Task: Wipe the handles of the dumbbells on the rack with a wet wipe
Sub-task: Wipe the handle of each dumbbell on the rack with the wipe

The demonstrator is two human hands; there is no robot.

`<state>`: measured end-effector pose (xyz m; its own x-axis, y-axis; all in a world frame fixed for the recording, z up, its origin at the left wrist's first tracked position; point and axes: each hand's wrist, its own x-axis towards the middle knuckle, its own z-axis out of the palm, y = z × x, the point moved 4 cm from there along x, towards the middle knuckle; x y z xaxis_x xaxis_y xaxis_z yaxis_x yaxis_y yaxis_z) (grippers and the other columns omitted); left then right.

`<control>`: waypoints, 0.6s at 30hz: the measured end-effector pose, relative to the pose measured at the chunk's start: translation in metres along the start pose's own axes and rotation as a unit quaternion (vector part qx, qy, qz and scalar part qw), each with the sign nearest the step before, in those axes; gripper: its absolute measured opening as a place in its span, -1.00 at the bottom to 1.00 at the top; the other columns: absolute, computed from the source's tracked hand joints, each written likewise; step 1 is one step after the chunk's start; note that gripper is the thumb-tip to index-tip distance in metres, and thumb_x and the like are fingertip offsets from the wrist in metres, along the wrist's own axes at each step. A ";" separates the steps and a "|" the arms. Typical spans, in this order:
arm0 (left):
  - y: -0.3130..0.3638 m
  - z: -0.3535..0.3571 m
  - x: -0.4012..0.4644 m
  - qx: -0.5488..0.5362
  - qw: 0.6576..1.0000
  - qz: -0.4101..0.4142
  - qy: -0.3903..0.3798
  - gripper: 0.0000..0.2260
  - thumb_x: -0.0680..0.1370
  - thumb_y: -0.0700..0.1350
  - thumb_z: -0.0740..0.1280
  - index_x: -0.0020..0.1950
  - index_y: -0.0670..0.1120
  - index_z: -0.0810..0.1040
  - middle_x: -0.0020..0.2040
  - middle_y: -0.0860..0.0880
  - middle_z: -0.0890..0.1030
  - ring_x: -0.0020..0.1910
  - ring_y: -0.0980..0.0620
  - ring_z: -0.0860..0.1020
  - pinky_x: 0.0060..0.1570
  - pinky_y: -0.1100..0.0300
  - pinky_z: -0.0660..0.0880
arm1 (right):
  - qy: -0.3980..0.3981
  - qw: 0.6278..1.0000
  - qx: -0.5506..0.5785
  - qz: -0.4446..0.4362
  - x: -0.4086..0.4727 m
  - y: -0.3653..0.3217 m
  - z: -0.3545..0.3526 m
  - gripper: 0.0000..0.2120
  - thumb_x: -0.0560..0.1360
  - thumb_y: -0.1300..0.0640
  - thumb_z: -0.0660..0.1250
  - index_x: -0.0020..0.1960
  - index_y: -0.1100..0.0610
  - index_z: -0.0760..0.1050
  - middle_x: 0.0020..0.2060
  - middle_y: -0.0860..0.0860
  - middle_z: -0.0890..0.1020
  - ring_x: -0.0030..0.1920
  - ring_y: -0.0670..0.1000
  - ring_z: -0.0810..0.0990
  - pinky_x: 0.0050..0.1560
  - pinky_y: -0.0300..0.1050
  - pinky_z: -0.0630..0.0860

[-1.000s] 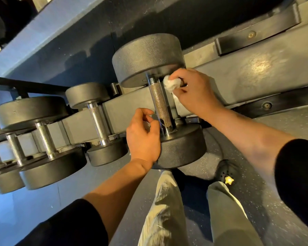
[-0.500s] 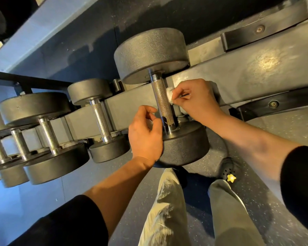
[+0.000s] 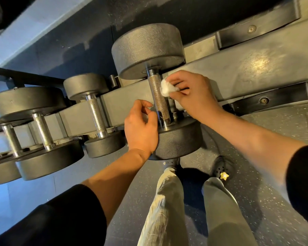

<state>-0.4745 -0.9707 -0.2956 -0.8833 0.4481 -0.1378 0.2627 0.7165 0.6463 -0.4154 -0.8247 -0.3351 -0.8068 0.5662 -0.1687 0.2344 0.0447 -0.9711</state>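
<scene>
One head-worn wide-angle view looks steeply down, close over the dumbbell rack (image 3: 238, 71) and floor (image 3: 274, 201).

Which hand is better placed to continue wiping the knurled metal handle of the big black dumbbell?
Right hand: it pinches the white wet wipe against the knurled metal handle. The left hand holds no wipe.

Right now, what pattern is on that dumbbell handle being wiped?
A fine crosshatched knurl on silver metal, the handle, clearest in the head view.
</scene>
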 end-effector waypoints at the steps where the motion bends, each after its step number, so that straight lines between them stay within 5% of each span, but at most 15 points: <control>1: 0.000 0.000 0.000 0.000 1.000 0.000 0.000 -0.81 0.44 -0.09 0.16 -0.03 -0.10 0.49 -0.30 0.06 0.48 -0.39 0.15 0.39 -0.30 0.16 0.41 | -0.015 1.000 -0.002 -0.001 0.000 -0.002 0.004 -0.75 0.40 0.35 0.41 0.05 0.16 0.58 -0.15 -0.08 0.55 -0.15 -0.19 0.53 -0.10 -0.41 0.48; 10: 0.006 -0.001 -0.003 0.022 1.000 0.013 -0.011 -0.87 0.52 -0.17 0.22 0.06 -0.07 0.43 -0.30 0.07 0.47 -0.39 0.12 0.42 -0.31 0.17 0.42 | -0.148 0.984 -0.086 0.046 -0.022 -0.001 0.007 -0.83 0.36 0.34 0.44 -0.08 0.17 0.64 -0.33 -0.19 0.50 -0.32 -0.22 0.47 -0.31 -0.48 0.40; 18: 0.055 0.018 0.014 0.022 0.988 0.132 -0.074 -0.71 0.53 -0.13 0.34 0.22 -0.11 0.40 -0.13 -0.03 0.57 -0.24 0.02 0.53 -0.19 0.07 0.52 | 0.053 0.989 -0.133 0.024 0.001 -0.003 -0.091 -0.80 0.35 0.30 0.47 -0.06 0.11 0.62 -0.24 -0.09 0.57 -0.23 -0.15 0.52 -0.18 -0.36 0.47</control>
<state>-0.4656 -0.9153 -0.2758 -0.7164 0.6932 -0.0792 0.4957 0.5856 0.6414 -0.3676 -0.7497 -0.3166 -0.7337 0.6551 -0.1804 0.4161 0.2232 -0.8815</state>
